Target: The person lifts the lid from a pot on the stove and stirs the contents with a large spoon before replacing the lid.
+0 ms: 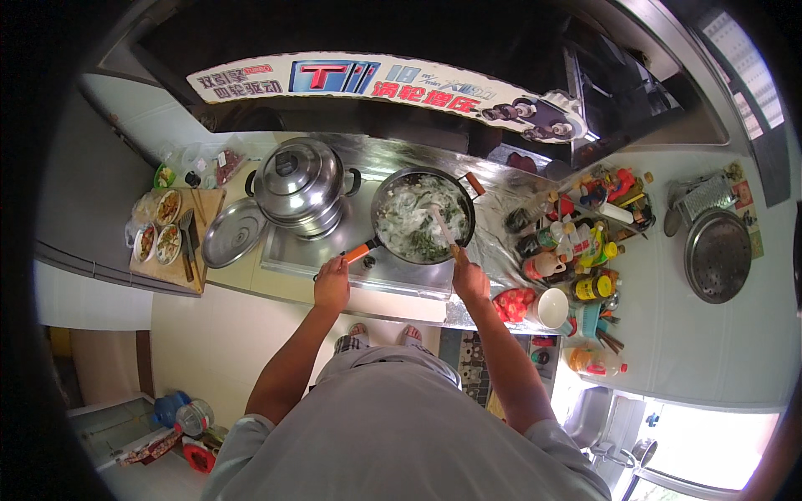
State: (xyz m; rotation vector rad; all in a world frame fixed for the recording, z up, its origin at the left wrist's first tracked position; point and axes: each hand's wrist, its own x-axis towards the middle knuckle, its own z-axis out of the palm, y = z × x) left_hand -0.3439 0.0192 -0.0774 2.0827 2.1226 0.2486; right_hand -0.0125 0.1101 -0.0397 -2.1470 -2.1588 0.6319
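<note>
A dark wok (377, 216) sits on the stainless gas stove (326, 247), holding leafy greens (426, 241) and a whitish, foamy-looking mass (401, 210) veiled by steam. My left hand (332, 285) is closed around the orange-and-black wok handle (357, 253). In my right hand (470, 280) is the lower end of a spatula (443, 227); its pale head reaches into the food near the middle of the wok. A second short orange handle (475, 183) sticks out at the wok's far right.
Left of the wok stands a lidded steel steamer pot (299, 178), with a round metal lid (235, 233) beside it. Three bowls of food and a slotted turner (187, 241) lie on a wooden cutting board (166, 272). Condiment bottles (551, 235) and a white bowl (552, 308) crowd the right. A range hood (376, 37) overhangs.
</note>
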